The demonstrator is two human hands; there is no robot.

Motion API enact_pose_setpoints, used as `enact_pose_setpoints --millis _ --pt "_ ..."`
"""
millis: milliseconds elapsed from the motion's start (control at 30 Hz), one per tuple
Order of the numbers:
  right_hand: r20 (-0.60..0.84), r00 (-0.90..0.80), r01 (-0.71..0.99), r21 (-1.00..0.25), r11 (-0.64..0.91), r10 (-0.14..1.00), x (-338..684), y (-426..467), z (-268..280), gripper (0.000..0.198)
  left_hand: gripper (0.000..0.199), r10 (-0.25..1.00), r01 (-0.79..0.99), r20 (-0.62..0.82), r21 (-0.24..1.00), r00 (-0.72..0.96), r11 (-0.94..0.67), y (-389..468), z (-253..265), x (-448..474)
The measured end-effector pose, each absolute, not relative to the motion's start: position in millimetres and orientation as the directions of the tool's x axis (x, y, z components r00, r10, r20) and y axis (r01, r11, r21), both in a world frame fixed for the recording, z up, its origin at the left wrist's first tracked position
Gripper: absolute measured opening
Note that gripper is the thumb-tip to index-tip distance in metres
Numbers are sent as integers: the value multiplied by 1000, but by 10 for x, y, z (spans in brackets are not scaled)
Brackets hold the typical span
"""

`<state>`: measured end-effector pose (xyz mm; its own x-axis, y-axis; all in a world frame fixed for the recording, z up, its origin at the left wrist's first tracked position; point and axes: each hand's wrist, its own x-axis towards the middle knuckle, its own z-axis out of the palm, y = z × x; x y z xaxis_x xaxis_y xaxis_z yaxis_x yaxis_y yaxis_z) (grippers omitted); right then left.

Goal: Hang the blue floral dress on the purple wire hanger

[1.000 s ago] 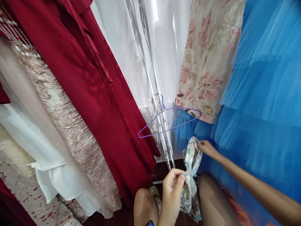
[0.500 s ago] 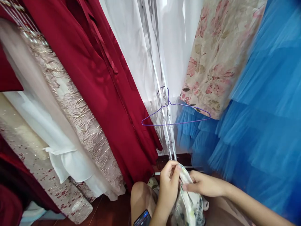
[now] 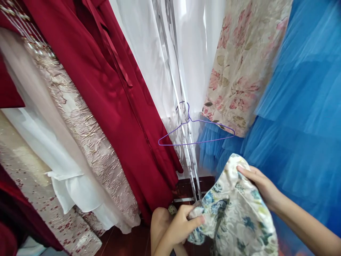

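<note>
A cream garment [image 3: 239, 206] with blue and green flowers is stretched between my two hands above my lap. My left hand [image 3: 182, 224] is closed on its left edge, thumb on top of the cloth. At the upper right edge, my right hand [image 3: 257, 183] pinches the fabric, its other fingers partly hidden behind. The lower part of the garment runs out of the picture. Beyond it, a purple wire hanger [image 3: 197, 143] hangs on a white metal stand [image 3: 181, 89], touched by neither hand.
Long dresses hang all round: a dark red one [image 3: 128, 142] and a textured beige one [image 3: 90, 121] to the left, a pink-flowered one [image 3: 239, 71] and a blue tulle one [image 3: 298, 124] to the right. My bent knee [image 3: 160, 220] is above the red-brown floor [image 3: 125, 241].
My hands have moved apart, the right one up and to the right, spreading the bunched garment open. The phone at my lap no longer shows. The view has shifted slightly.
</note>
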<state>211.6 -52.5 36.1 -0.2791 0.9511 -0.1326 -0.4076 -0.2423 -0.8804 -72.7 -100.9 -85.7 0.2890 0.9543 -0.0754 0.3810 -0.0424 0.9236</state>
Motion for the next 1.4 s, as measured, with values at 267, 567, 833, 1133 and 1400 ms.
enact_pose_setpoints --millis 267,567,833,1133,1400 --pt "28 -261 -42 -999 18 965 2466 -251 247 31 23 906 801 216 424 364 -423 -479 -290 -1657" --pt "265 -405 240 -893 381 875 2014 243 364 68 31 964 673 216 692 152 -261 598 355 -2205" --pt "439 -303 465 -706 533 846 1791 897 242 57 26 928 653 373 705 -9 -277 1167 620 -2066" --pt "423 -400 386 -727 568 813 1856 731 283 41 19 825 554 556 656 105 -513 952 1085 -1617" --pt "604 -21 492 -687 534 797 2186 481 330 52 23 818 618 563 603 118 -504 647 1106 -1455"
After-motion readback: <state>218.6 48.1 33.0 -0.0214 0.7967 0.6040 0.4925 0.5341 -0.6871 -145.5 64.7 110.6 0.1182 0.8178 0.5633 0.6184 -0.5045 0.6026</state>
